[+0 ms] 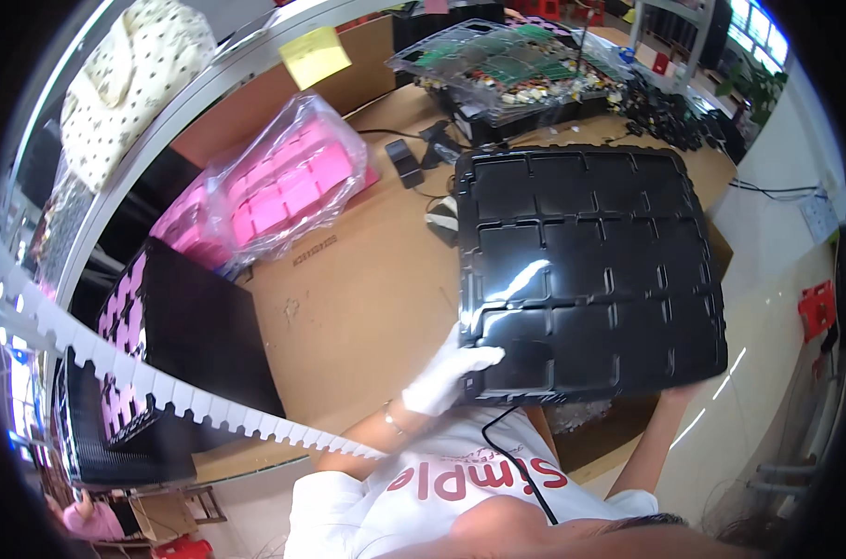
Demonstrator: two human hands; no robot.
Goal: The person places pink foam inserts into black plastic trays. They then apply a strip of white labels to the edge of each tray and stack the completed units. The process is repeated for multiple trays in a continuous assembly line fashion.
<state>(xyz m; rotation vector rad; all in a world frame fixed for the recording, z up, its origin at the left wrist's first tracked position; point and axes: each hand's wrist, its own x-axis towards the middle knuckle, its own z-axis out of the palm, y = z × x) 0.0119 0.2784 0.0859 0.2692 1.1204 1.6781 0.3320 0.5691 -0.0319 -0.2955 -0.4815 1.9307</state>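
A large black plastic tray [586, 270], moulded into a grid of compartments, is held tilted in front of me, over the right part of the table. My left hand [446, 374], in a white glove, grips its near left corner, the thumb lying on the tray's face. At the near right corner, my right hand [681, 392] comes up from below and holds the edge; its fingers are hidden by the tray. Whether that hand wears a glove I cannot tell.
Pink foam pieces in a clear plastic bag [297, 182] lie at the back left. Black trays with pink inserts [195, 335] stand at left. Green boards in plastic [516, 65] and a heap of black cables [674, 116] fill the far side. A white slotted strip [209, 405] crosses the lower left.
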